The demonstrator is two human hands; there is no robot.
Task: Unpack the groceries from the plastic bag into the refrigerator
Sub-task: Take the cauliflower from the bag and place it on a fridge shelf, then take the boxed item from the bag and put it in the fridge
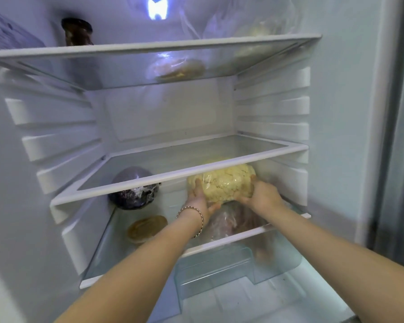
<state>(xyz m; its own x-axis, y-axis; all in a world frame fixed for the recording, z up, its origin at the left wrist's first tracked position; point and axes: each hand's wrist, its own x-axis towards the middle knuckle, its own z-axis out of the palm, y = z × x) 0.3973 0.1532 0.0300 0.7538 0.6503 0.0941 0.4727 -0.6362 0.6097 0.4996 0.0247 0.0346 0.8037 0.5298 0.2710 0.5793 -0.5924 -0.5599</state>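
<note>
The fingers (197, 184) of the left hand (196, 200) and right hand (262, 197) are gripping the film-wrapped cauliflower (228, 185) at its 8 and 4 o'clock, just above the lower shelf (243, 235). It is likely handling as heavy, firm, crumbly and film-slick, favouring support from beneath.

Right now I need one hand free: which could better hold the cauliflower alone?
Probably the left hand: its fingers span the cauliflower, thumb beneath; the right hand grips only a lower corner.
</note>
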